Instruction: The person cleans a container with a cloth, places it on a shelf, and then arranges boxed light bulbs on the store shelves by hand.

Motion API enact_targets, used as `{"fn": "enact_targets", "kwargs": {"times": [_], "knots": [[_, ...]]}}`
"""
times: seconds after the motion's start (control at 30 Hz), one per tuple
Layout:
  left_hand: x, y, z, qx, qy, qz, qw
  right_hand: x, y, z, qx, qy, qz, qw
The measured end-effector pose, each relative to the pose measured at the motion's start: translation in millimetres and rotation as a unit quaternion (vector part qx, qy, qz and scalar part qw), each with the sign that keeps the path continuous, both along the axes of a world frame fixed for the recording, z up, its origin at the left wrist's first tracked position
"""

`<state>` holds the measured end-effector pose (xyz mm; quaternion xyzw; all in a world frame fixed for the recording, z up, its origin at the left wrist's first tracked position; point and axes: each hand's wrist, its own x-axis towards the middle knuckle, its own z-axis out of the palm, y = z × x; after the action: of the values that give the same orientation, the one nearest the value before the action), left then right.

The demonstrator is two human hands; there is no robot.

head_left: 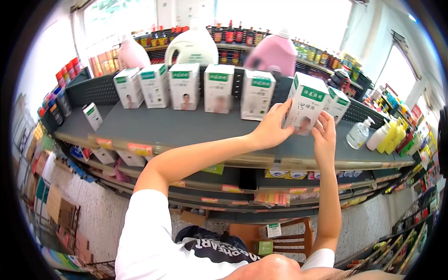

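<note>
A white-and-green light bulb box (309,100) is held above the right part of the grey top shelf (186,130). My left hand (274,125) grips its left side, with the fingers partly behind it. At its lower right side my right hand (324,133) presses with bent fingers. Several similar white boxes with green bands stand upright in a row along the back of the shelf; the nearest to my left hand is a bulb box (258,94). Just behind the held box, to its right, another white-and-green box (337,103) is partly covered.
Large detergent jugs, one white (193,44) and one pink (279,52), rise behind the row. A clear pump bottle (359,134) and yellow bottles (389,136) stand at the right. A small white box (93,116) is at the left. A wooden chair (296,235) stands below.
</note>
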<state>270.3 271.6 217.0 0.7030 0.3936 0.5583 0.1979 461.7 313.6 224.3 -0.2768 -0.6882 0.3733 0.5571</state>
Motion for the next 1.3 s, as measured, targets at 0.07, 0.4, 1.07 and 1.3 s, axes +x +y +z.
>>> {"fn": "enact_targets", "kwargs": {"times": [0.07,0.4,1.07,1.3], "knots": [[-22.4,-30.3,6.2,0.002,-0.013,0.018,1.000,-25.6,-25.4,2.4,0.026,-0.011,-0.001,1.000],[-183.1,-143.5,-14.4,-0.009,-0.063,0.099,0.993,-195.7,-110.3,-2.3,0.055,-0.016,0.138,0.989],[-355.4,-234.3,-45.1,-0.044,-0.131,0.200,0.970,-382.4,-189.1,-35.7,0.091,-0.038,0.211,0.972],[-354.9,-236.8,-42.5,-0.071,-0.079,0.242,0.964,-382.6,-183.9,-51.7,0.084,-0.078,0.190,0.975]]}}
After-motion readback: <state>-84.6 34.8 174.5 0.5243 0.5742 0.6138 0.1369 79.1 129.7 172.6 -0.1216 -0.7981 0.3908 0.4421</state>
